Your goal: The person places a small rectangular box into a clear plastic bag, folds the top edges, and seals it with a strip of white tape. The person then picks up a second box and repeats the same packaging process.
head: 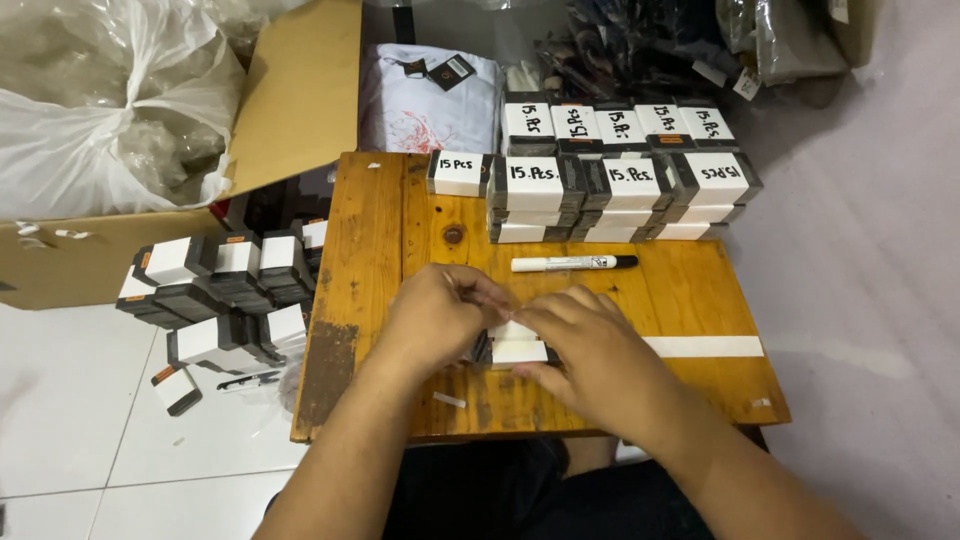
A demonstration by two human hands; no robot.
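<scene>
A head camera looks down on a low wooden desk (pixel 370 250) set on a white tiled floor (pixel 80 400). Both forearms enter from the bottom edge, and the elbows are cut off.

The left hand (pixel 435 318) and right hand (pixel 590 350) meet at the middle of the desk over a small bundle (pixel 518 350) of dark cards wrapped in a white paper band. The hands cover most of the bundle; only its white band and a dark edge show between them. The fingertips of both hands pinch at the top of the band, each grip closed on the bundle. How the thumbs sit beneath cannot be seen.

Just beyond the hands a white marker (pixel 573 263) with a black cap lies flat, apart from them. A loose white strip (pixel 703 346) lies on the desk right of the right hand, its near end hidden by that hand. A small paper scrap (pixel 449 400) lies near the front edge.

At the far edge of the desk, finished bundles (pixel 620 180) with handwritten white bands are stacked in rows; the lower layers are partly hidden. More bundles (pixel 225 290) are piled loosely on the floor left of the desk.

Behind, a cardboard box (pixel 295 90) holds crumpled clear plastic bags (pixel 110 100), cut off at the top. A folded white garment (pixel 430 100) in plastic lies beyond the desk. Dark packaged goods at the top right are too dim to make out.
</scene>
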